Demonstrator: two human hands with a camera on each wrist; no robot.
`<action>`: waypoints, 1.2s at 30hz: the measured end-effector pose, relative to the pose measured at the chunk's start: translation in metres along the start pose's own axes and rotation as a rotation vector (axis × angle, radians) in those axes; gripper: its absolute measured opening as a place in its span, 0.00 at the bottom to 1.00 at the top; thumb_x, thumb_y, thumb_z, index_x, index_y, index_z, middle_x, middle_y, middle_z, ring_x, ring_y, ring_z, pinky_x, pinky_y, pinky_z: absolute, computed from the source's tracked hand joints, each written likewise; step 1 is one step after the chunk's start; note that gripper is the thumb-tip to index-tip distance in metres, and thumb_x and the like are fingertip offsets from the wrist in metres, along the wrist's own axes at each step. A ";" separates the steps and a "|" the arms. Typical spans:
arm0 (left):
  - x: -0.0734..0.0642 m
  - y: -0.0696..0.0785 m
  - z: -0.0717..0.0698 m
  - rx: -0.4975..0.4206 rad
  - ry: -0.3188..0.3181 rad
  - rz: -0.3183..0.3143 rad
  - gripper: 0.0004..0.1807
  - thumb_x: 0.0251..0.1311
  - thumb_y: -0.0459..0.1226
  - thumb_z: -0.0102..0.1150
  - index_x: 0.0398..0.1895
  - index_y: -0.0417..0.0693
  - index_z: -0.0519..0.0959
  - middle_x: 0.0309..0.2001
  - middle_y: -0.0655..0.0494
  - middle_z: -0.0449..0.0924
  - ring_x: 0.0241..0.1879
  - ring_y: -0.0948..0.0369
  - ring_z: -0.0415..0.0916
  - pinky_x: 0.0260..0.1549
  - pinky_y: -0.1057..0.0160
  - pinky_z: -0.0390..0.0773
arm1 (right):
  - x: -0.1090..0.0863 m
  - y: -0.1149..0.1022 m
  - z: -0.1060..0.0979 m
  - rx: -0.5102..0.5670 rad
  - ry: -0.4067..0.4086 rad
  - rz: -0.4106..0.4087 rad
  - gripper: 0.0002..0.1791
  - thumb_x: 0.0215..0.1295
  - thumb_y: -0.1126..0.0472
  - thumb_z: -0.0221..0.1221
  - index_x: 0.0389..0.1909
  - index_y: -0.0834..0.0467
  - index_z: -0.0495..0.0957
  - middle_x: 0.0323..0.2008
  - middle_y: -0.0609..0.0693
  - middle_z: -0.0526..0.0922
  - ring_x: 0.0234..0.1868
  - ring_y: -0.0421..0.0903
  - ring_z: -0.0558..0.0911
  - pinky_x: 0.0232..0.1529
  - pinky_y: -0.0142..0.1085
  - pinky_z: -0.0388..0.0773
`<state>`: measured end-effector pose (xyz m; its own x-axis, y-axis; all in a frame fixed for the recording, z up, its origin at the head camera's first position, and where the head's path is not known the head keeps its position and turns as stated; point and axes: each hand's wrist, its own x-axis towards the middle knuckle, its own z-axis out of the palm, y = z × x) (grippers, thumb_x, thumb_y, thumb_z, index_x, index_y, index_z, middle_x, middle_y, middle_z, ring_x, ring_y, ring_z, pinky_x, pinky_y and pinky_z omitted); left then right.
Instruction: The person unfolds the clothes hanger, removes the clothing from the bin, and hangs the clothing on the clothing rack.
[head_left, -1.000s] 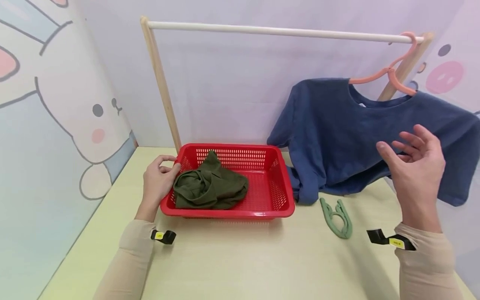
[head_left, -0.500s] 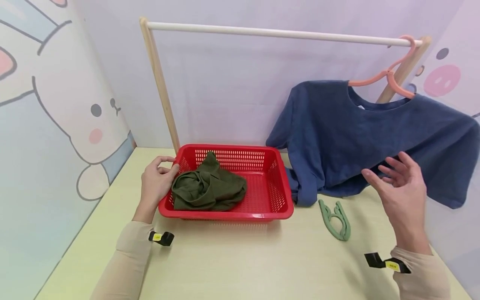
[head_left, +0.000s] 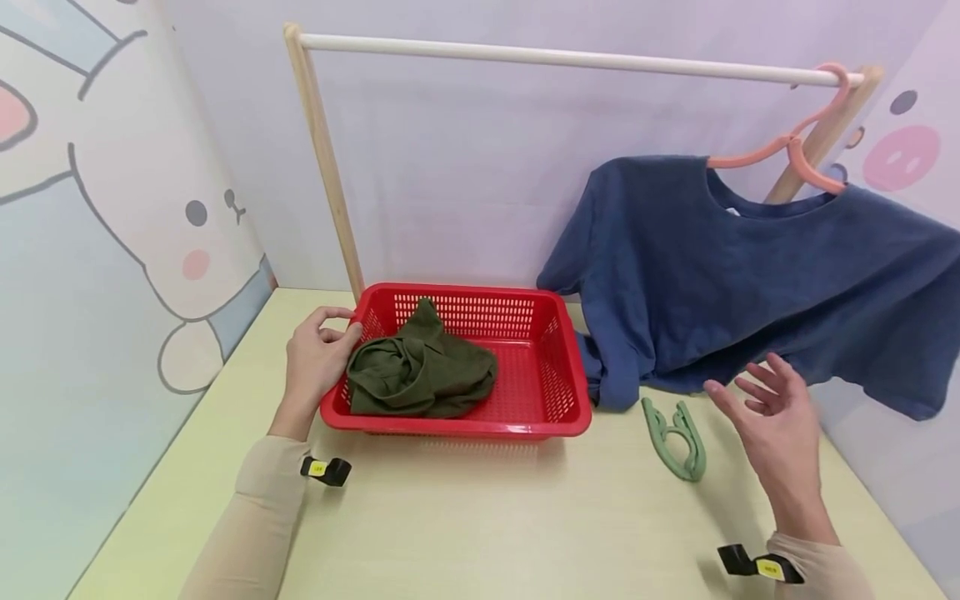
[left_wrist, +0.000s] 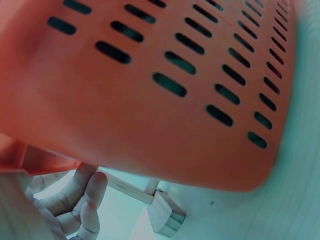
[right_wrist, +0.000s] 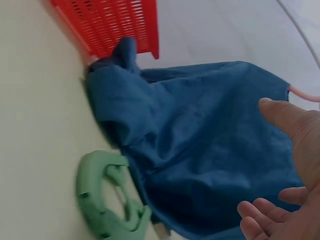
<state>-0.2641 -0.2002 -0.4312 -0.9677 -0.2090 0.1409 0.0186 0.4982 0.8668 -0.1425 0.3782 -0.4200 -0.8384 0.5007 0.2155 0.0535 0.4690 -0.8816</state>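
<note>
My left hand point(head_left: 315, 358) holds the left rim of a red plastic basket point(head_left: 457, 427), thumb at the rim and fingers curled beside it. In the left wrist view the slotted basket wall point(left_wrist: 145, 125) hides part of that hand. A crumpled dark green cloth garment point(head_left: 420, 375) lies in the basket's left part. My right hand point(head_left: 776, 433) is in the air with fingers apart and holds nothing. Left of it, a green folding hanger point(head_left: 657, 435) lies folded on the table. Behind hangs a blue T-shirt point(head_left: 697, 275) on a pink hanger point(head_left: 757, 157).
A drying rack spans the back, with a white rod point(head_left: 570, 58) and a wooden left post point(head_left: 326, 167). The pink hanger hooks at the rod's right end. The shirt's lower left part touches the table beside the basket. Cartoon-printed walls stand on both sides.
My right hand has come down and left from in front of the blue T-shirt toward the green folding hanger. My left hand stays on the basket rim. The shirt's lower hem has shifted slightly.
</note>
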 end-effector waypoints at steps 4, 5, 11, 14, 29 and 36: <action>0.000 0.000 0.000 0.003 -0.002 0.002 0.23 0.80 0.51 0.62 0.69 0.50 0.80 0.47 0.39 0.92 0.43 0.49 0.91 0.51 0.47 0.91 | -0.007 0.013 0.005 -0.023 -0.027 0.006 0.55 0.70 0.56 0.77 0.90 0.54 0.55 0.75 0.55 0.75 0.59 0.26 0.79 0.54 0.16 0.71; 0.000 0.000 0.000 0.004 0.000 0.001 0.23 0.80 0.51 0.62 0.69 0.50 0.81 0.47 0.39 0.92 0.42 0.49 0.91 0.51 0.47 0.91 | -0.009 0.016 0.006 -0.027 -0.037 0.009 0.55 0.71 0.55 0.77 0.90 0.54 0.55 0.76 0.56 0.74 0.58 0.25 0.78 0.54 0.16 0.71; -0.002 -0.001 0.000 -0.007 -0.008 -0.008 0.23 0.80 0.51 0.63 0.70 0.51 0.81 0.48 0.40 0.92 0.42 0.51 0.91 0.50 0.48 0.91 | -0.018 0.031 0.009 -0.075 -0.092 0.015 0.56 0.72 0.51 0.76 0.91 0.55 0.52 0.78 0.66 0.72 0.56 0.22 0.76 0.52 0.15 0.69; -0.004 -0.002 0.001 -0.007 -0.011 -0.019 0.23 0.80 0.50 0.63 0.70 0.51 0.80 0.48 0.40 0.92 0.42 0.51 0.91 0.49 0.48 0.91 | -0.020 0.036 0.010 -0.087 -0.109 0.001 0.56 0.72 0.50 0.76 0.91 0.57 0.52 0.78 0.69 0.72 0.54 0.21 0.75 0.51 0.15 0.69; 0.000 -0.002 -0.002 0.020 0.013 0.012 0.22 0.80 0.49 0.64 0.70 0.52 0.81 0.47 0.41 0.93 0.41 0.52 0.90 0.49 0.51 0.92 | -0.021 0.045 0.024 -0.143 -0.193 -0.012 0.60 0.69 0.45 0.78 0.89 0.62 0.53 0.77 0.68 0.73 0.59 0.32 0.78 0.48 0.12 0.70; -0.002 -0.003 -0.001 0.028 0.006 0.015 0.23 0.80 0.50 0.63 0.70 0.51 0.81 0.46 0.41 0.93 0.40 0.53 0.90 0.48 0.53 0.92 | -0.023 0.049 0.028 -0.176 -0.253 -0.033 0.61 0.67 0.44 0.79 0.88 0.65 0.54 0.76 0.71 0.73 0.71 0.67 0.78 0.48 0.11 0.65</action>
<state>-0.2623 -0.2026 -0.4339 -0.9658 -0.2068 0.1566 0.0258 0.5243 0.8512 -0.1355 0.3689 -0.4802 -0.9484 0.2966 0.1120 0.0986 0.6115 -0.7851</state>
